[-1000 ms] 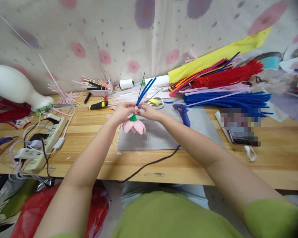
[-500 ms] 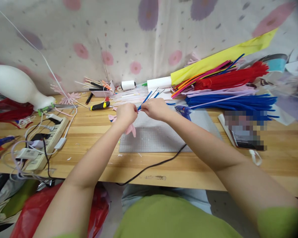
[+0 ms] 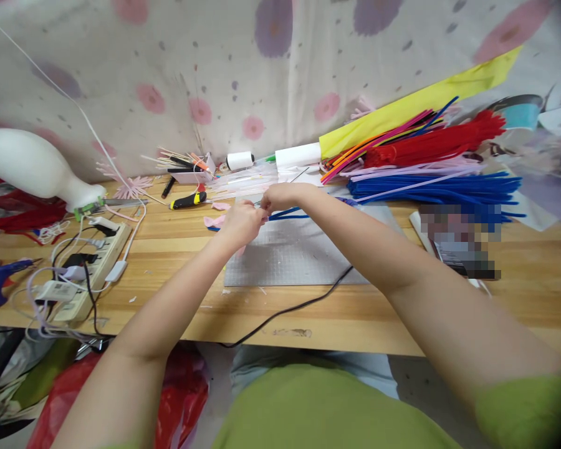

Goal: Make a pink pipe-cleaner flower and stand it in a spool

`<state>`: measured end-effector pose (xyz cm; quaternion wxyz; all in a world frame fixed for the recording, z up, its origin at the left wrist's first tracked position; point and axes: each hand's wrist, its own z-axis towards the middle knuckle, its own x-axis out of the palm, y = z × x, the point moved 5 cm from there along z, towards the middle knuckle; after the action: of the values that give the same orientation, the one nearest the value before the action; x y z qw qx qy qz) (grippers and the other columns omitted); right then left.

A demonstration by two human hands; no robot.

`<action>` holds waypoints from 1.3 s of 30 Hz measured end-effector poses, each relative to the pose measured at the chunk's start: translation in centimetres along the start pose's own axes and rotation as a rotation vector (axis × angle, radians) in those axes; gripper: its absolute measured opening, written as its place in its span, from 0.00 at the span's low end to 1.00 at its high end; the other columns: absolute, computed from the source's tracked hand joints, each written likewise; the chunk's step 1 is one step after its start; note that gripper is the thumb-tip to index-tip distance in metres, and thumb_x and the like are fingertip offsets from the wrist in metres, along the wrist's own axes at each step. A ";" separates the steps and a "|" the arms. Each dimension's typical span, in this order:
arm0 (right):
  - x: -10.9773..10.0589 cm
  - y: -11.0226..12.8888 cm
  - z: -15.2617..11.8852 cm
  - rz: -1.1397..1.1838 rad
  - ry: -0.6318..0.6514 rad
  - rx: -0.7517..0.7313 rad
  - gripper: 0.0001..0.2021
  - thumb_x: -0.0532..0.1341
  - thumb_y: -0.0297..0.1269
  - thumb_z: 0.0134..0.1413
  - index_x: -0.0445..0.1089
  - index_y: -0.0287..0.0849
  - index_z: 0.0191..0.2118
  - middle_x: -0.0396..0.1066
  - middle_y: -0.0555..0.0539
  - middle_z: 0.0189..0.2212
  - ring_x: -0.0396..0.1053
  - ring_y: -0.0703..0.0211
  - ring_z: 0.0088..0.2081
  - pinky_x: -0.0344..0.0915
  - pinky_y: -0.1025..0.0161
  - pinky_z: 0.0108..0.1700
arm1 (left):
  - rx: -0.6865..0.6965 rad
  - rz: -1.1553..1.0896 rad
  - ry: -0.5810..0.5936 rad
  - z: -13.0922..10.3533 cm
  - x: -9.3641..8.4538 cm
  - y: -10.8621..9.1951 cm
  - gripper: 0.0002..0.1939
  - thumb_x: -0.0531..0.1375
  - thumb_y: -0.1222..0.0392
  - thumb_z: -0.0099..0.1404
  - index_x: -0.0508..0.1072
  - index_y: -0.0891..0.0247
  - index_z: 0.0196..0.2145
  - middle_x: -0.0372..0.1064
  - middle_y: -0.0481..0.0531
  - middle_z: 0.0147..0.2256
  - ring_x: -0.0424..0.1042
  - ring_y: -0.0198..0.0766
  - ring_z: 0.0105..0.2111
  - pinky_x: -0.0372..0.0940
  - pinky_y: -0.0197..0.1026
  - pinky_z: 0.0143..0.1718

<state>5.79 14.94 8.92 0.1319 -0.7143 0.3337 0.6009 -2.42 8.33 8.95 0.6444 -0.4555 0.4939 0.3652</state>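
Above the grey mat (image 3: 299, 259), my left hand (image 3: 244, 224) and my right hand (image 3: 280, 197) meet with fingers pinched together. Blue pipe cleaners (image 3: 287, 216) run from between them toward the right, under my right wrist. My left fingers close on their near ends; my right fingers pinch at the same spot, where the exact grip is hidden. Pink fuzzy petal-like pieces (image 3: 214, 221) stick out left of my left hand, one with a blue edge. A thin dark stem (image 3: 300, 174) shows beyond my right hand.
Bundles of blue pipe cleaners (image 3: 430, 190) and red pipe cleaners (image 3: 434, 143) lie at the back right, near a phone (image 3: 462, 249). A yellow-black cutter (image 3: 187, 200), a power strip (image 3: 96, 268) and a blue glue gun (image 3: 2, 277) are leftward. A black cable (image 3: 285, 310) crosses the front.
The blue pipe cleaners pointed up and away between my hands; now they extend rightward, bent lower. My right hand has shifted slightly left, over my left fingertips, and my left hand sits slightly lower.
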 end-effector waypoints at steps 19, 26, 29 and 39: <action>-0.9 2.8 -6.5 0.292 -0.721 -0.036 0.14 0.50 0.31 0.54 0.67 0.40 0.43 0.70 0.45 0.39 0.65 0.61 0.38 0.58 0.64 0.40 | -0.278 -0.250 -0.087 -0.4 -0.7 2.9 0.11 0.57 0.60 0.54 0.76 0.58 0.34 0.75 0.51 0.33 0.72 0.42 0.36 0.62 0.42 0.40; 4.9 1.4 -3.2 0.818 -0.512 0.069 0.22 0.54 0.32 0.48 0.59 0.43 0.52 0.63 0.44 0.51 0.65 0.68 0.30 0.62 0.68 0.30 | -0.429 -1.069 -0.002 0.1 -0.2 3.5 0.13 0.62 0.64 0.45 0.72 0.67 0.32 0.72 0.53 0.27 0.71 0.34 0.26 0.65 0.41 0.34; 5.2 1.0 -1.6 0.892 -0.400 0.004 0.13 0.53 0.38 0.53 0.66 0.38 0.42 0.70 0.46 0.39 0.65 0.68 0.30 0.60 0.70 0.29 | -0.450 -1.124 0.040 -0.4 -0.3 3.2 0.11 0.63 0.64 0.43 0.72 0.67 0.28 0.72 0.53 0.25 0.69 0.34 0.24 0.65 0.40 0.32; 0.6 1.8 -5.6 0.065 -0.534 0.073 0.13 0.52 0.36 0.54 0.74 0.39 0.34 0.73 0.44 0.34 0.63 0.56 0.38 0.52 0.62 0.35 | -0.478 -0.285 0.015 -0.6 -0.2 3.2 0.11 0.62 0.60 0.47 0.77 0.62 0.31 0.74 0.54 0.27 0.72 0.43 0.30 0.64 0.43 0.32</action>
<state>9.02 10.08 10.10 0.2214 -0.5144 0.3313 0.7594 -5.60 8.74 8.40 0.5598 -0.6622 0.3294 0.3737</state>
